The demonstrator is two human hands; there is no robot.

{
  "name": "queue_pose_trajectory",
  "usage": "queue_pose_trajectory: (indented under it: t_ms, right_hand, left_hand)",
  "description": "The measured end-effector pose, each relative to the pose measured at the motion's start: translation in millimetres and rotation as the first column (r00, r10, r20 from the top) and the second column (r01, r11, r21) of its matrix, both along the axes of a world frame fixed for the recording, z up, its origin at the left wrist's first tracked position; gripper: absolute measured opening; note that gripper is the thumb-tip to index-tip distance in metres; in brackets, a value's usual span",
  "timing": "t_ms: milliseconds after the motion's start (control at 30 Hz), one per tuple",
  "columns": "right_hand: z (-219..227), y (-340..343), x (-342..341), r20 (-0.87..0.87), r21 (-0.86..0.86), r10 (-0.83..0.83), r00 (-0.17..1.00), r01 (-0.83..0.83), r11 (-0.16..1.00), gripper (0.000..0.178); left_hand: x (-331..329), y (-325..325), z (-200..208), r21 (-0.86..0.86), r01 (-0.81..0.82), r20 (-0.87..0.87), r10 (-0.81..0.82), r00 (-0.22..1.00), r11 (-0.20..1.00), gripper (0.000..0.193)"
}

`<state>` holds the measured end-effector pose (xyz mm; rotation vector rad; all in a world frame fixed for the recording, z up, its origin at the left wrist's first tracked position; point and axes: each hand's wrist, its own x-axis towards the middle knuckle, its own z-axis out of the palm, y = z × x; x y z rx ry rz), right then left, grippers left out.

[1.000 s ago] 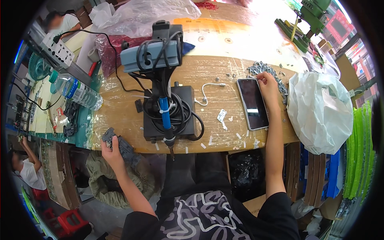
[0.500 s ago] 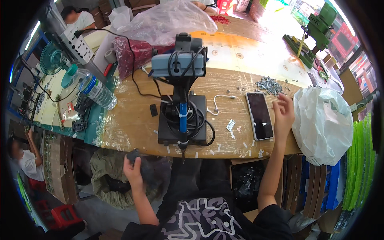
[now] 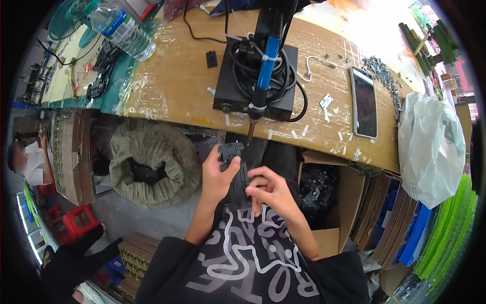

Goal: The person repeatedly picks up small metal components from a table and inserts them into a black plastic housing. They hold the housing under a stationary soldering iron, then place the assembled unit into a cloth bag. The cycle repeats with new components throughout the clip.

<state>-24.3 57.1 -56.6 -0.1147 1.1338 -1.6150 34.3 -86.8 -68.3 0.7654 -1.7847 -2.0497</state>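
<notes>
I see the two hands brought together since half a second ago. The right hand (image 3: 273, 191) was then up beside the phone (image 3: 364, 101), and the left hand (image 3: 216, 175) was out to one side with the dark part (image 3: 237, 186). The part now sits between them, in front of the person's chest and just nearer the body than the worktop (image 3: 172, 76) edge. My view has tipped down too, so the worktop lies higher in my picture. I take this as a shift from reaching to two-handed work on the part.

The left hand grips the part, thumb on top and fingers wrapped around its far side. The right hand's fingers are curled in at the part's right edge. I can't make out whether they pinch something small from the pile of metal pieces (image 3: 382, 76), which lies beyond the phone, up and to the right of the hands.

The left fingers cover some of the part, and its lower end blends into the dark shirt, so its outline is unclear there. Just beyond the hands hangs the tip of a blue-handled tool (image 3: 267, 63); the top of its stand is cut off.
</notes>
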Motion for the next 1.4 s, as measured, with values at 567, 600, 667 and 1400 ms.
queue_pose_trajectory:
  t_ms: [567,600,667,1400]
  right_hand:
    - [1.6,5.8,0.7,-0.012,0.013,-0.103,0.995,0.103,0.995,0.026]
    - [2.8,5.8,0.7,-0.011,0.013,-0.099,0.995,0.099,0.995,0.026]
    - [3.3,6.1,1.2,-0.011,0.01,-0.095,0.995,0.095,0.995,0.026]
    - [-4.8,3.4,-1.5,-0.036,0.004,-0.09,0.995,0.09,0.996,0.026]
  left_hand:
    - [-10.7,5.8,3.5,0.013,0.073,0.021,-0.074,0.997,0.997,0.015]
    - [-10.4,5.7,4.5,0.006,0.077,0.022,-0.077,0.997,0.997,0.015]
    - [-9.7,5.4,5.3,0.003,0.085,0.025,-0.085,0.996,0.996,0.015]
    - [-11.1,3.1,-2.5,0.082,0.083,0.004,-0.083,0.997,0.993,0.015]
